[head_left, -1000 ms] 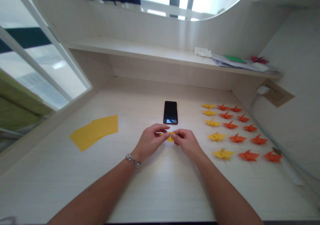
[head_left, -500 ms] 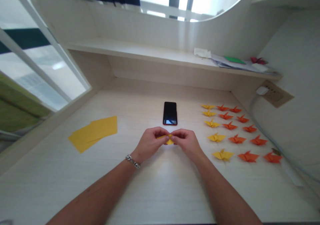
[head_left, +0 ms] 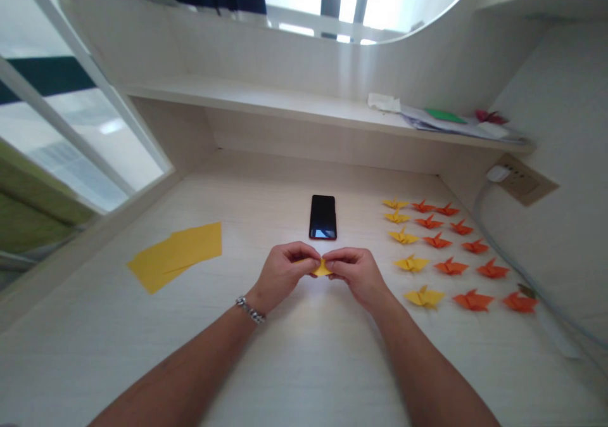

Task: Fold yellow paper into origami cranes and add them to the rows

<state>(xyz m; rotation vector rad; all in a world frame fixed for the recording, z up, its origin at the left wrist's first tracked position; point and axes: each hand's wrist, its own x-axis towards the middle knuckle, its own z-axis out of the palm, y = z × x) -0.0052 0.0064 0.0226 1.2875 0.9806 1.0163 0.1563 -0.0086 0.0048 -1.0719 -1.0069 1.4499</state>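
A small folded piece of yellow paper [head_left: 322,268] is pinched between my two hands, a little above the desk. My left hand [head_left: 287,267], with a silver chain bracelet at the wrist, grips its left side with thumb and fingers. On the other side my right hand [head_left: 357,272] closes thumb and fingers on the right part. Most of the paper is hidden by the fingers, so its exact fold shape cannot be made out. Just beyond the hands lies a black phone [head_left: 323,217].
Overlapping yellow paper sheets [head_left: 183,249] lie at left. To the right stand rows of yellow paper cranes [head_left: 411,263] and orange paper cranes [head_left: 451,266]. A cable [head_left: 503,246] runs from the wall socket [head_left: 526,180] along the right. A shelf [head_left: 285,105] spans the back, holding papers.
Both hands stay on the yellow paper, with only slight finger movement. The whole view has shifted very slightly.
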